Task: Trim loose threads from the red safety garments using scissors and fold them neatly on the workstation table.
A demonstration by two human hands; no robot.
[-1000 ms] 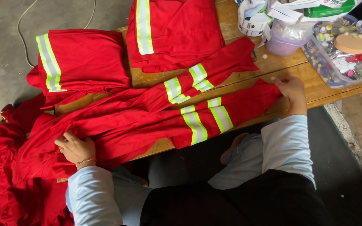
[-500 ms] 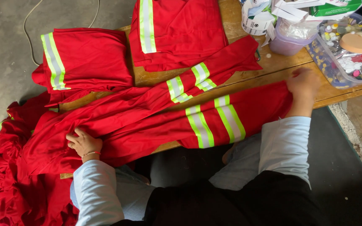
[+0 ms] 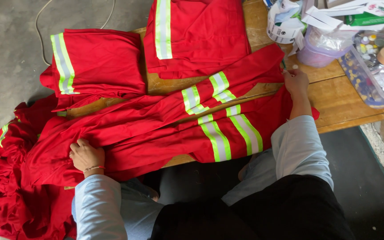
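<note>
A red work garment with yellow-and-silver reflective bands lies stretched across a wooden table. Its two legs run toward the right. My left hand presses down on the garment's body near the table's left front, fingers curled into the cloth. At the right, my right hand rests on the leg ends, pinching the red cloth at the hem.
Two folded red garments with reflective bands lie at the back of the table. A heap of red cloth hangs off the left. A clear box of buttons, a purple tub and tape rolls stand at right.
My right hand has slid along the leg ends toward the upper leg's hem. My left hand has stayed on the garment's body, its fingers shifting slightly on the cloth.
</note>
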